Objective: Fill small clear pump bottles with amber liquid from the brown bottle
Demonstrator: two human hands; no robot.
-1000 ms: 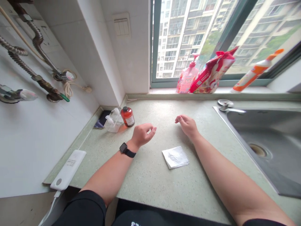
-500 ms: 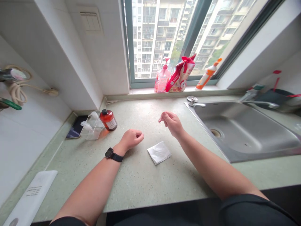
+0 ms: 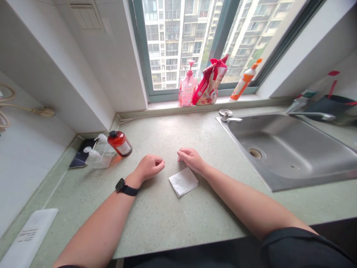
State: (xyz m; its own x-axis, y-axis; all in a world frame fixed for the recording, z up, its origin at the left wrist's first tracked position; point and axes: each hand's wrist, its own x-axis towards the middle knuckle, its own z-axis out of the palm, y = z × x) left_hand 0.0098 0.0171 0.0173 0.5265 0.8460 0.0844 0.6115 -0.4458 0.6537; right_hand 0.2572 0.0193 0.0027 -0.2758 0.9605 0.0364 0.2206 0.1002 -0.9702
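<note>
1. Your left hand (image 3: 150,166): grip loosely curled, thumb lying along the bent fingers, nothing seen in it. Inside of the palm hidden. Dark watch (image 3: 120,185) on that wrist.
2. Your right hand (image 3: 192,159): grip also nearly closed, fingers folded inward and pointing toward your left; nothing seen in it. Palm hidden here too.
3. Folded white tissue (image 3: 182,182): flat on the pale green speckled surface (image 3: 156,227), nearer to you than both hands. Its far corner sits just beside your right hand; cannot tell whether they touch. Left hand stands apart from it.
4. To the left of your left hand, an amber-red bottle (image 3: 118,141) with black cap and pale label, leaning as the view shows it. Just beside it, a clear container with white pump tops (image 3: 102,160).
5. Behind that container, in the corner, a dark flat device (image 3: 79,159), partly covered by it in your view.
6. Near your left forearm, a white oblong device (image 3: 30,236) with print, cut off by the frame.
7. Windowsill (image 3: 164,106), left to right: pink pump bottle (image 3: 186,91), knotted red bag (image 3: 209,85), orange-and-white squeeze bottle (image 3: 242,86).
8. To your right, a steel sink (image 3: 295,145) set into the surface.
</note>
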